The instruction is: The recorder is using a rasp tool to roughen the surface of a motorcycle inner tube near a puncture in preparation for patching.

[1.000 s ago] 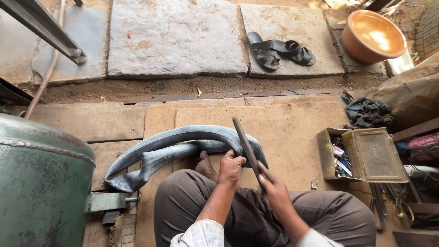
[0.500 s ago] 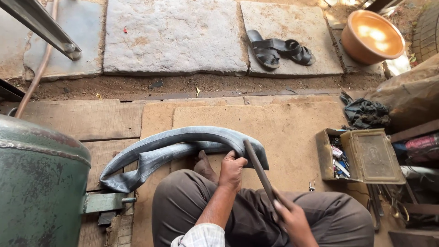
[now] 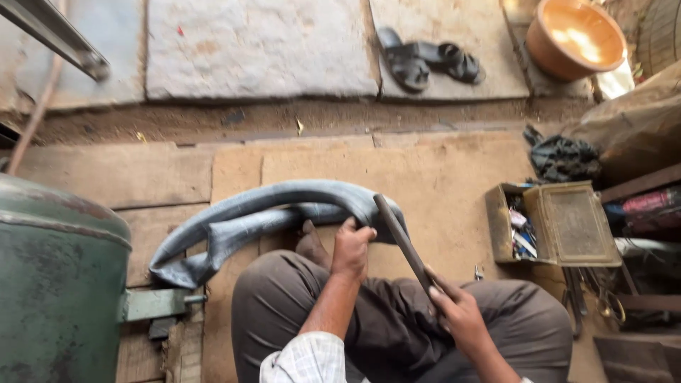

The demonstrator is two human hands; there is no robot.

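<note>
While L hand (image 3: 352, 248) pins tube (image 3: 269, 213), R hand (image 3: 461, 315) grips file (image 3: 404, 241)

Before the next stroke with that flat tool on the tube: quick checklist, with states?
1. Left hand pins the grey rubber inner tube: ok.
2. Right hand grips the long dark flat metal tool: ok.
3. Tool tip on the tube's fold: ok.
4. Left fingers clear of the tool: cannot tell.
5. Open metal toolbox within reach on the right: ok.
</note>
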